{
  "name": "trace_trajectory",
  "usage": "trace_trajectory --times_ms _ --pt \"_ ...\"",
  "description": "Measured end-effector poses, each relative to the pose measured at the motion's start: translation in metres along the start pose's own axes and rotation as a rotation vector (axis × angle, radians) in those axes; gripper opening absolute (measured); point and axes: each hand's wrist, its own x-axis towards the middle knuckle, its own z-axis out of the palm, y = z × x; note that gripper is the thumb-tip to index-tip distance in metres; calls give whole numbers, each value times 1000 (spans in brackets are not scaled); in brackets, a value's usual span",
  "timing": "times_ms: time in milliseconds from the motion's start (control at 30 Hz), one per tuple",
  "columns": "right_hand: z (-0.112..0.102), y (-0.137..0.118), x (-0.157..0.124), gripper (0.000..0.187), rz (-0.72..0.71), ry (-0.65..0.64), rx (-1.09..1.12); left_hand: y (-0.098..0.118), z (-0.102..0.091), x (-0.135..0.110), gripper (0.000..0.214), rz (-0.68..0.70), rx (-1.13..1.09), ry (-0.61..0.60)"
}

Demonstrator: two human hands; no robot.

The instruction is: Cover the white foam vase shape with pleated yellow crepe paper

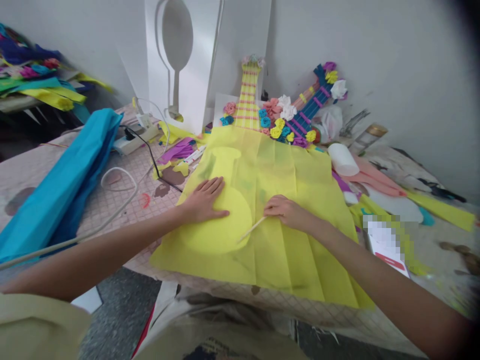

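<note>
Tablecloth [93, 207] bears blue paper [63, 175] near yellow sheet [277, 180].

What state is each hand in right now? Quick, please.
Left hand: open, laid flat on the yellow sheet, gripping nothing visible.
Right hand: closed, holding a thin pale stick.

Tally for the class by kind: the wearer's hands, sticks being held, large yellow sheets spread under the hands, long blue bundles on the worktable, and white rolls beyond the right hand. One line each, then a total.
Hands: 2, left hand and right hand
Held stick: 1
Yellow sheet: 1
Blue bundle: 1
White roll: 1
Total: 6
</note>
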Motion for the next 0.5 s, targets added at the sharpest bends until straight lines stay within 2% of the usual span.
trace_trajectory --times_ms 500 --pt "3 -14 4 29 -21 6 54 0 2 0 94 14 -16 20"
